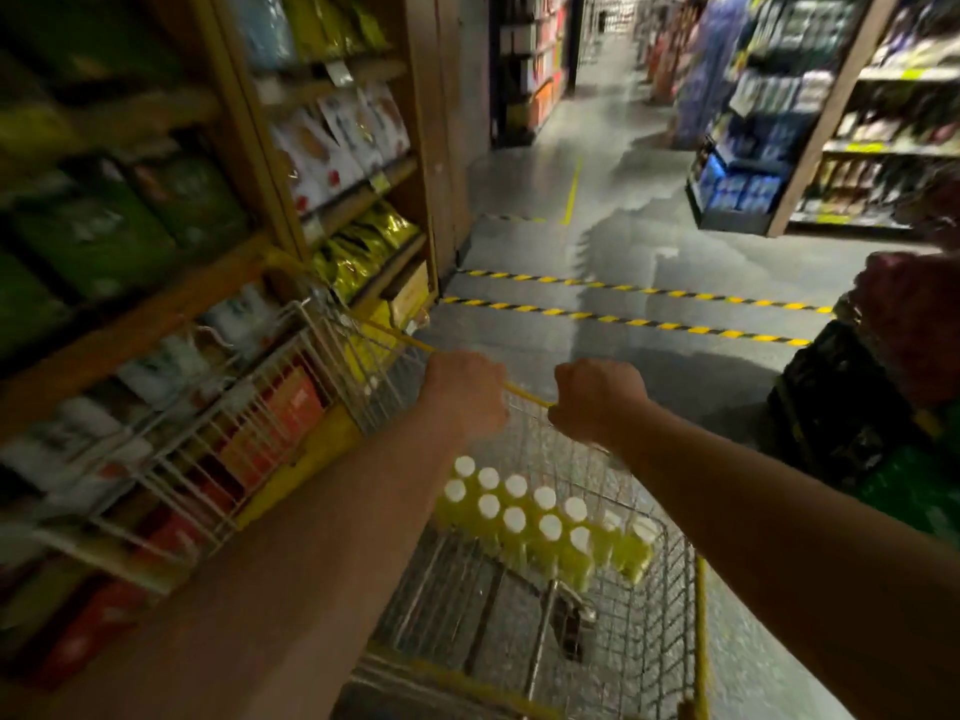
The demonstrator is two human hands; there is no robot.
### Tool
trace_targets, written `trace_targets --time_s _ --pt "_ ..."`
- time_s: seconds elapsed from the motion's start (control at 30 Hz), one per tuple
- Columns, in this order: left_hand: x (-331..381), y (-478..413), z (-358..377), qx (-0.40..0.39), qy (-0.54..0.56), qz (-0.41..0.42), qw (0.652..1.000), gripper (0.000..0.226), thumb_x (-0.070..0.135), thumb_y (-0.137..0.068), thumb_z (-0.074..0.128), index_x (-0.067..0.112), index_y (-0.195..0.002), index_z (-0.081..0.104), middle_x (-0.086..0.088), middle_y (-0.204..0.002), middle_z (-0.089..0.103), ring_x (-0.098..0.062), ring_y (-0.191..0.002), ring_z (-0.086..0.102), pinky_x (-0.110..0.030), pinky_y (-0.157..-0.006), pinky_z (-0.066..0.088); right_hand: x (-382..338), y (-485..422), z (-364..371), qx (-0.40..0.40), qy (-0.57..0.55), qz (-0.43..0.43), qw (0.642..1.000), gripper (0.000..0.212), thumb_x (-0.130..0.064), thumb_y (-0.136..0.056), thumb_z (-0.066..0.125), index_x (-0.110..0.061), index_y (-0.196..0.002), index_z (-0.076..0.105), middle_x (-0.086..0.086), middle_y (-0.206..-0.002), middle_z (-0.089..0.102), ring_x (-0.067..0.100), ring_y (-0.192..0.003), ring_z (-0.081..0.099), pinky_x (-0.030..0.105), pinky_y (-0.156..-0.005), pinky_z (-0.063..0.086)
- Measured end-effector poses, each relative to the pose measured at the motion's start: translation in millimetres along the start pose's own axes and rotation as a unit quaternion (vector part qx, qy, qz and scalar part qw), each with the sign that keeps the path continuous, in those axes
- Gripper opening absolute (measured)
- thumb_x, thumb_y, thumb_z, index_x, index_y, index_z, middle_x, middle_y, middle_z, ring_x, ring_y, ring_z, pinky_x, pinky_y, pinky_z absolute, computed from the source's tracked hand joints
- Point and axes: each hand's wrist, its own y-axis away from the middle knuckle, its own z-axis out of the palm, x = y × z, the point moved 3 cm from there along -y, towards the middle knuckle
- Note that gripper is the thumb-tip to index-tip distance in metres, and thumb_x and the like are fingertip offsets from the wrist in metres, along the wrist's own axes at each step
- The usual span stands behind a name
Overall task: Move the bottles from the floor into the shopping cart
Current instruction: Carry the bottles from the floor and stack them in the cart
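Both hands were clenched round the yellow bar [527,393] at the top of the shopping cart [698,605]. The left hand [462,400] and the right hand [597,402] sat close together, knuckles up. The bottles [524,517] stood upright in the basket directly below the hands and between the forearms, white caps up. They were packed in two close rows, and the block ran slantwise from under the left hand down toward the cart's right wall. That put the right arm nearer its far end and the left hand nearer its head. I could see no bottle on the floor [623,241] ahead, so loading looked done, or paused while the cart was moved. The cart's left side ran hard beside the shelves [156,314], so a turn there looked tight.
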Motion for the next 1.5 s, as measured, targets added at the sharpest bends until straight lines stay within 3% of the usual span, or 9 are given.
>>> trace_targets --time_s 0.1,0.3,0.53,0.63,0.77,0.9,0.97,1.17,1.5 --pt "-34 44 -26 0.014 0.023 -0.035 0.999 0.027 0.038 -0.093 0.049 0.018 -0.107 0.06 -0.005 -0.107 0.061 -0.026 -0.102 0.06 -0.03 -0.077 0.043 -35 25 -40 0.024 -0.004 -0.017 1.0 0.032 -0.027 -0.089 0.053 -0.015 -0.118 0.059 0.008 -0.123 0.059 0.028 -0.113 0.058 0.032 -0.082 0.047" --pt "-105 172 -61 0.037 0.036 -0.101 0.994 0.036 0.041 -0.09 0.055 0.017 -0.115 0.062 -0.008 -0.12 0.061 -0.029 -0.113 0.056 -0.035 -0.086 0.046 -137 74 -85 0.067 0.016 -0.071 0.995 0.033 -0.032 -0.091 0.051 -0.018 -0.12 0.056 0.004 -0.122 0.058 0.026 -0.113 0.057 0.03 -0.075 0.041" --pt "-196 327 -69 -0.024 -0.007 -0.269 0.963 0.027 0.038 -0.091 0.055 0.016 -0.104 0.065 -0.006 -0.104 0.062 -0.026 -0.1 0.061 -0.031 -0.072 0.046 -301 127 -123 0.079 0.067 -0.274 0.956 0.039 -0.034 -0.095 0.043 -0.015 -0.128 0.053 0.008 -0.128 0.054 0.028 -0.115 0.054 0.034 -0.072 0.04" --pt "-217 387 -66 -0.05 -0.019 -0.344 0.938 0.031 0.042 -0.092 0.052 0.017 -0.105 0.064 -0.004 -0.108 0.064 -0.024 -0.099 0.061 -0.033 -0.076 0.052 -362 148 -137 0.096 0.029 -0.337 0.936 0.038 -0.032 -0.092 0.049 -0.014 -0.125 0.052 0.009 -0.122 0.057 0.028 -0.109 0.057 0.034 -0.078 0.046" --pt "-228 480 -63 -0.102 0.0 -0.49 0.866 0.038 0.047 -0.093 0.046 0.023 -0.119 0.059 0.001 -0.097 0.062 -0.021 -0.09 0.061 -0.029 -0.062 0.042 -443 195 -150 0.107 -0.003 -0.476 0.873 0.027 -0.032 -0.09 0.051 -0.015 -0.109 0.06 0.003 -0.101 0.058 0.024 -0.097 0.06 0.031 -0.073 0.048" --pt "-214 580 -54 -0.116 0.029 -0.603 0.789 0.036 0.041 -0.09 0.053 0.019 -0.118 0.058 -0.002 -0.117 0.061 -0.025 -0.108 0.059 -0.031 -0.07 0.041 -505 270 -154 0.129 0.036 -0.591 0.795 0.023 -0.033 -0.087 0.053 -0.017 -0.098 0.066 0.002 -0.09 0.062 0.022 -0.082 0.061 0.027 -0.062 0.046" --pt "-195 632 -55 -0.124 0.035 -0.651 0.748 0.037 0.042 -0.09 0.053 0.018 -0.118 0.059 -0.004 -0.119 0.06 -0.025 -0.109 0.058 -0.031 -0.073 0.041 -532 319 -151 0.136 0.045 -0.637 0.757 0.025 -0.034 -0.086 0.054 -0.014 -0.095 0.064 0.001 -0.085 0.059 0.022 -0.08 0.061 0.03 -0.066 0.05" --pt "-123 800 -61 -0.133 0.04 -0.791 0.596 0.039 0.04 -0.088 0.055 0.021 -0.122 0.058 -0.003 -0.123 0.059 -0.024 -0.114 0.057 -0.031 -0.079 0.042 -588 501 -139 0.154 0.039 -0.768 0.621 0.029 -0.039 -0.091 0.053 -0.015 -0.104 0.064 0.005 -0.104 0.063 0.024 -0.095 0.061 0.03 -0.067 0.043" --pt "2 1042 -72 -0.152 0.038 -0.895 0.418 0.04 0.042 -0.089 0.055 0.02 -0.123 0.057 -0.005 -0.124 0.059 -0.025 -0.116 0.056 -0.033 -0.085 0.046 -643 784 -111 0.117 0.019 -0.878 0.464 0.032 -0.038 -0.091 0.052 -0.018 -0.115 0.057 0.005 -0.118 0.06 0.027 -0.107 0.059 0.03 -0.076 0.042"
